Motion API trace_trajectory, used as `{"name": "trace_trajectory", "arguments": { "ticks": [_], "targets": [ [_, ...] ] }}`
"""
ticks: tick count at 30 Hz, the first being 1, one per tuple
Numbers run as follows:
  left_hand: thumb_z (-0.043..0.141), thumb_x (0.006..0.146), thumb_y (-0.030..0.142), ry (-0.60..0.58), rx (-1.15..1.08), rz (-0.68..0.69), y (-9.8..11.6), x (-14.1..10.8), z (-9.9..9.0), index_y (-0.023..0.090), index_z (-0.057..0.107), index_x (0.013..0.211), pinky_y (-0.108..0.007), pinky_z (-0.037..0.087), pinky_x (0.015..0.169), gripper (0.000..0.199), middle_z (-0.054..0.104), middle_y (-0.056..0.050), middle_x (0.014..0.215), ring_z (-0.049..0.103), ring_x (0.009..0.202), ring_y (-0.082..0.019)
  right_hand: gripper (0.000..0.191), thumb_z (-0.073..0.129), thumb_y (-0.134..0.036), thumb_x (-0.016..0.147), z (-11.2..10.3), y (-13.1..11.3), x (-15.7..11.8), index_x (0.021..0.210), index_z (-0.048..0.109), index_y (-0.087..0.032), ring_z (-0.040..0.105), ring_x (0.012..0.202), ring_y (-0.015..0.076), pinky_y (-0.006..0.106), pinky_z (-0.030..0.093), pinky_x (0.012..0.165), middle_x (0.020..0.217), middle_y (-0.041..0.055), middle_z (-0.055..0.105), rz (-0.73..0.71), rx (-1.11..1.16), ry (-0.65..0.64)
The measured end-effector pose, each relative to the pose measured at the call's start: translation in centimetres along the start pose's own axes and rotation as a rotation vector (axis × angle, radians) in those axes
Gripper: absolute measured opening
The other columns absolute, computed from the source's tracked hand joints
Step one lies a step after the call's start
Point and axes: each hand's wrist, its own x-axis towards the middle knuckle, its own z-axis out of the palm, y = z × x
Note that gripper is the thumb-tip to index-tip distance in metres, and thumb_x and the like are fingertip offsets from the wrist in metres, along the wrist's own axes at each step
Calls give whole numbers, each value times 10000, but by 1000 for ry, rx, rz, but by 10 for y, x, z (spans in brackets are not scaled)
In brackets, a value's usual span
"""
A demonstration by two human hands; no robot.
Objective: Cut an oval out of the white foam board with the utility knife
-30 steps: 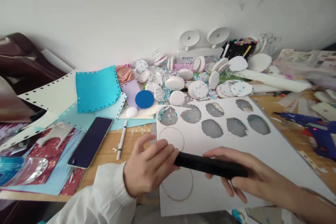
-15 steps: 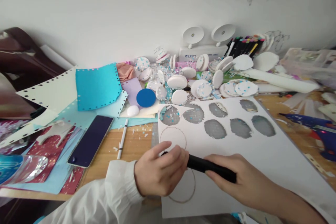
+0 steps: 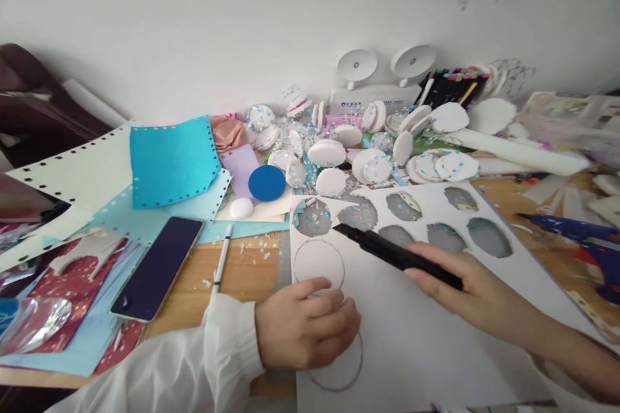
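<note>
A person's two bare hands work over a white sheet (image 3: pixel 402 329) that reaches the near edge of a wooden table (image 3: pixel 256 271). The right hand (image 3: pixel 450 277) grips a black pen-shaped tool (image 3: pixel 400 253), thumb and fingers pressed together around its rear half. The tool slants over the sheet, its narrow tip pointing left and away, toward the sheet's far left corner. The left hand (image 3: pixel 310 322), in a white sleeve (image 3: pixel 213 348), is by the sheet's left edge with its fingers bent and close together; whether they hold anything cannot be told. It partly covers two drawn circles, one beyond it (image 3: pixel 318 258) and one nearer (image 3: pixel 339 371). Toward the sheet's far edge, ragged round holes show a grey surface beneath. White discs (image 3: pixel 327 153), many dotted with blue, are heaped along the table's far edge, before a white lamp unit (image 3: pixel 375 97) with two round heads. Left of the sheet lie a slim white pen (image 3: pixel 223 257), a dark-screened phone (image 3: pixel 159 268) and, farther back, a bright blue square (image 3: pixel 174 161). A blue glue gun (image 3: pixel 588 239) lies near the table's right edge.
</note>
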Motion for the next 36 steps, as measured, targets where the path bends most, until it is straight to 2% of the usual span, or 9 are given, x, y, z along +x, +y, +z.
{"name": "trace_trajectory", "arguments": {
  "ticks": [4, 7, 11, 14, 20, 22, 27, 32, 36],
  "targets": [
    [487, 920, 292, -82, -183, -17, 0, 8, 19, 111, 654, 1111, -355, 450, 951, 311, 678, -83, 1163, 573, 1044, -194, 358, 542, -465, 903, -9, -1, 9, 1132, 645, -209, 617, 566, 179, 272, 500, 489, 719, 45, 692, 8, 73, -25],
    [405, 938, 377, -202, -288, -5, 1, 11, 24, 90, 599, 1198, -389, 434, 968, 432, 634, -116, 1256, 558, 1103, -234, 330, 539, -432, 912, -14, -2, 16, 1130, 633, -204, 492, 439, 115, 233, 408, 399, 682, 24, 663, -3, 100, -57],
    [363, 934, 455, -277, -372, -60, 2, 6, 26, 96, 536, 1274, -437, 370, 1051, 524, 559, -122, 1371, 487, 1238, -272, 289, 539, -394, 918, -15, -5, 25, 1117, 643, -212, 498, 489, 117, 238, 438, 474, 711, 26, 662, -69, 109, -91],
    [369, 934, 450, -281, -417, -85, 2, 2, 28, 95, 511, 1301, -449, 338, 1083, 531, 534, -121, 1402, 456, 1279, -275, 339, 520, -390, 933, -13, -9, 31, 1223, 578, -225, 499, 515, 118, 241, 438, 495, 759, 29, 661, -61, 166, -131],
    [396, 931, 419, -251, -469, -99, 1, 3, 30, 88, 525, 1279, -448, 346, 1078, 498, 556, -120, 1377, 468, 1263, -273, 461, 518, -392, 947, -12, -15, 51, 1360, 400, -225, 537, 596, 114, 216, 422, 478, 893, 69, 663, -8, 480, -309],
    [393, 933, 409, -254, -478, -101, 0, 3, 30, 87, 528, 1278, -444, 344, 1080, 491, 557, -118, 1375, 469, 1260, -271, 453, 527, -395, 944, -10, -16, 59, 1344, 416, -213, 536, 592, 107, 209, 405, 463, 896, 74, 658, -23, 575, -335],
    [381, 934, 376, -250, -482, -104, -1, 3, 29, 82, 528, 1282, -438, 353, 1074, 479, 555, -112, 1378, 465, 1259, -267, 406, 575, -384, 924, 1, -19, 75, 1287, 448, -254, 432, 496, 70, 187, 330, 424, 711, -24, 570, 1, 688, -248],
    [412, 917, 359, -245, -461, -102, 0, 2, 30, 81, 529, 1280, -433, 370, 1065, 472, 558, -108, 1373, 473, 1251, -259, 548, 676, -495, 795, -4, -17, 81, 1263, 529, -249, 525, 553, 114, 238, 378, 457, 886, 75, 690, 97, 859, -334],
    [412, 915, 357, -243, -449, -98, 0, 2, 29, 92, 539, 1272, -428, 373, 1062, 463, 554, -111, 1378, 478, 1253, -255, 592, 696, -582, 669, -13, -14, 84, 1154, 665, -244, 614, 652, 169, 296, 459, 551, 962, 103, 733, 203, 963, -304]
  ]
}}
